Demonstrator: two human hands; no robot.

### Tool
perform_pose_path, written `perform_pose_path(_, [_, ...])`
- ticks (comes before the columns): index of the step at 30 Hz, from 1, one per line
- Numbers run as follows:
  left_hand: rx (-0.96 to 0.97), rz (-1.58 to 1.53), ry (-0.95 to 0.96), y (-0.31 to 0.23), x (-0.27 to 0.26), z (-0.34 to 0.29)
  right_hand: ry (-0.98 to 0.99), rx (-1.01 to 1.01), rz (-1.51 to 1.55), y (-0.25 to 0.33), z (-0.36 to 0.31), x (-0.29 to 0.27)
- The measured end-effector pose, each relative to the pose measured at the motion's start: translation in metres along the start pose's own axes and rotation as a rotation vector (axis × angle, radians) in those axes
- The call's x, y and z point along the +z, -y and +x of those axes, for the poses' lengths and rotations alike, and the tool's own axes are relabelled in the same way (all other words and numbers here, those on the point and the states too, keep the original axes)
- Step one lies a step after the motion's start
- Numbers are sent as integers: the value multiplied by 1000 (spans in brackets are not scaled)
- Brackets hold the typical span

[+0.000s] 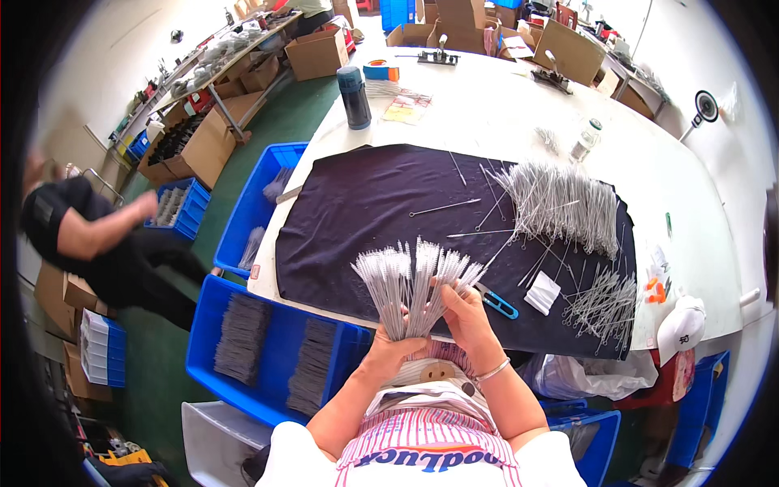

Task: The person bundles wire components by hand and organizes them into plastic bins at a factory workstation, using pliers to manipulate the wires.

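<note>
A fanned bundle of thin wire straw brushes (388, 284), white bristles upward, stands in front of me over the near edge of a dark cloth (357, 203). My left hand (391, 355) is closed around its lower ends. My right hand (471, 318) pinches brushes at the bundle's right side; its fingertips are partly hidden among them. To the right, a big heap of brushes (564, 207) lies on the cloth, with a looser pile of brushes (602, 310) nearer me. Blue-handled thread snips (497, 302) and a folded white piece (542, 294) lie just right of my right hand.
Blue bins (280, 296) with stacked brushes stand left of the white table (487, 89). A dark bottle (354, 99), a clear jar (586, 140) and a white cap (682, 329) rest on the table. Another person (97, 243) is on the left, near cardboard boxes.
</note>
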State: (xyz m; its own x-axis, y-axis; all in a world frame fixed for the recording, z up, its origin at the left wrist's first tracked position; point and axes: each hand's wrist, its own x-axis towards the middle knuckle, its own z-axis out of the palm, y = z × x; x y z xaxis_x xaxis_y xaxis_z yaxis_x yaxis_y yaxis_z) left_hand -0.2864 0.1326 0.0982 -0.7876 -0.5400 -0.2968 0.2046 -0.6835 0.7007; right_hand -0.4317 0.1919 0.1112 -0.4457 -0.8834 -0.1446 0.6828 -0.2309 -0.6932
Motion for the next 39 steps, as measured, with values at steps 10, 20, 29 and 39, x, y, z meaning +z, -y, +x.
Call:
perform_pose_path(10, [136, 164, 13, -2, -17, -1, -65, 34, -203, 6, 12, 25])
perform_pose_path(20, [70, -28, -2, -10, 6, 1, 51, 2, -114, 14, 8, 9])
perform_pose_path(29, [78, -72, 69, -13, 6, 13, 44, -65, -59, 14, 16, 4])
perform_pose_path(39, [131, -66, 50, -4, 12, 11, -103, -146, -208, 14, 18, 15])
